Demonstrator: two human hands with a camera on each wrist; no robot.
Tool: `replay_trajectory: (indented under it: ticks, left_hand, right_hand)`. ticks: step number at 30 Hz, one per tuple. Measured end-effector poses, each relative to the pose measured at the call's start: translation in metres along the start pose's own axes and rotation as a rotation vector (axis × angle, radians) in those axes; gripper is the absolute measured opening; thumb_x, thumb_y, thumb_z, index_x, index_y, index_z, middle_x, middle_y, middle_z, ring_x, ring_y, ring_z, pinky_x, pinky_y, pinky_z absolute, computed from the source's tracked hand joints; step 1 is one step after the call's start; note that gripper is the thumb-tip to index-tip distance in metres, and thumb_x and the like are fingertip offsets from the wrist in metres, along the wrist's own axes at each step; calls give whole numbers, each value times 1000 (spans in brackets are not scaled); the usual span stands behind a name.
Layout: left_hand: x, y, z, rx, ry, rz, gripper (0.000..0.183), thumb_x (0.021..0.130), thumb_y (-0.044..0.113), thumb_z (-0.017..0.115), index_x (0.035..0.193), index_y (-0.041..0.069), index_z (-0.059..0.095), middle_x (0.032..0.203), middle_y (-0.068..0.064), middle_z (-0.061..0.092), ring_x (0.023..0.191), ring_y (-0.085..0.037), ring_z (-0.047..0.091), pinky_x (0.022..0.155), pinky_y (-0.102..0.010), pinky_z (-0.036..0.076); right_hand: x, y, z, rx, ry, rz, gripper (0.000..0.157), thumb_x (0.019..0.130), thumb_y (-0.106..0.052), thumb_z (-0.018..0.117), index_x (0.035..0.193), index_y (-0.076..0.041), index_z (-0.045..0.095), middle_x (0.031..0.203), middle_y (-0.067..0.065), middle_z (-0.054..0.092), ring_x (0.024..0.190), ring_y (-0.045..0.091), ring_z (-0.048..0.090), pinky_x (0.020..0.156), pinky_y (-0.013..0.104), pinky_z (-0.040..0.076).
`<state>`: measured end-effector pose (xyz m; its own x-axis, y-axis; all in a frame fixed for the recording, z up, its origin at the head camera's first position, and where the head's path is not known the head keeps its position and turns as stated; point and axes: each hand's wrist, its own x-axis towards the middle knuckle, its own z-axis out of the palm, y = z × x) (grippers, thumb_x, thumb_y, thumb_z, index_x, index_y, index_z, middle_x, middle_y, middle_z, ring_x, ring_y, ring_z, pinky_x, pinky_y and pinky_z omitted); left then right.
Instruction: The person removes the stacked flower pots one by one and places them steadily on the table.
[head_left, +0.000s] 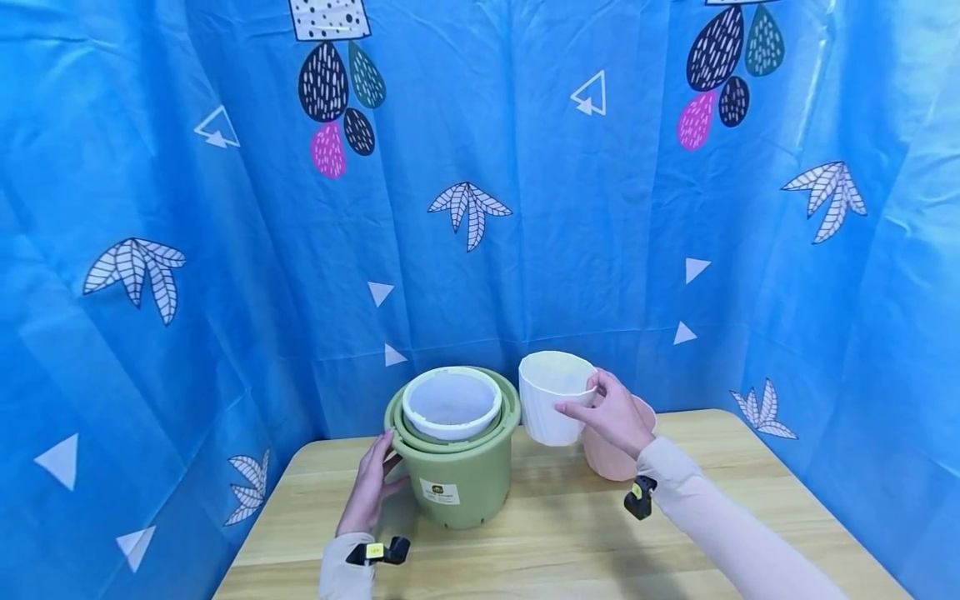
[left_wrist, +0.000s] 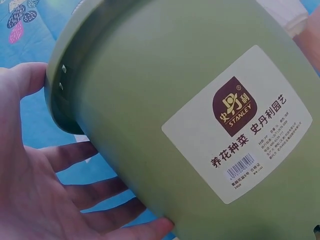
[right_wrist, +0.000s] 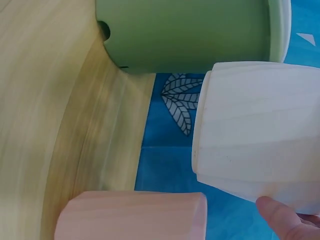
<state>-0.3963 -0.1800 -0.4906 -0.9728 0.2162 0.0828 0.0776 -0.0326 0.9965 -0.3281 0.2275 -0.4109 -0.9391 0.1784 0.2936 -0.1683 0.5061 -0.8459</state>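
My right hand (head_left: 615, 414) pinches the near right rim of a white flowerpot (head_left: 543, 417), thumb outside and other fingers at the rim. The right wrist view shows this white flowerpot (right_wrist: 260, 130) raised off the table and tilted, its ribbed side facing the camera. My left hand (left_wrist: 55, 175) rests against the left side of a large green flowerpot (head_left: 480, 483), its thumb at the rim and its fingers spread below. Nested inside that pot are another green flowerpot (head_left: 491, 435) and a white inner pot (head_left: 450, 432). A printed label (left_wrist: 240, 125) is on the large pot's front.
A pink flowerpot (right_wrist: 135, 215) stands on the wooden table (head_left: 555, 542) at the right, partly behind my right hand and wrist in the head view. A blue patterned curtain (head_left: 450, 292) hangs behind and at both sides of the table.
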Motion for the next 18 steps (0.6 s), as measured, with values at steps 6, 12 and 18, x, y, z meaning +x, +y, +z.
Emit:
replay_trajectory:
  ticks: [6, 12, 18]
  left_hand:
    - [0, -1, 1, -5, 1, -2, 74, 107, 60, 39, 160, 8, 32, 165, -24, 32, 152, -52, 30, 111, -70, 44]
    - [0, -1, 1, 4, 5, -3, 74, 108, 59, 38, 160, 8, 31, 165, -25, 31, 152, -53, 30, 111, -70, 44]
    - [0, -1, 0, 2, 2, 0, 73, 108, 59, 38, 161, 9, 31, 165, -24, 31, 152, -52, 30, 111, -70, 45]
  right_hand:
    - [1, 9, 6, 42, -16, 10, 63, 82, -45, 87, 109, -9, 43, 132, 14, 52, 125, 38, 59, 103, 52, 57]
    - [1, 18, 12, 2, 16, -4, 63, 80, -48, 88, 106, -9, 46, 132, 13, 56, 122, 34, 57, 105, 51, 54]
    - [1, 26, 19, -80, 55, -10, 66, 78, -56, 86, 105, -10, 47, 128, 12, 59, 117, 30, 57, 99, 45, 53]
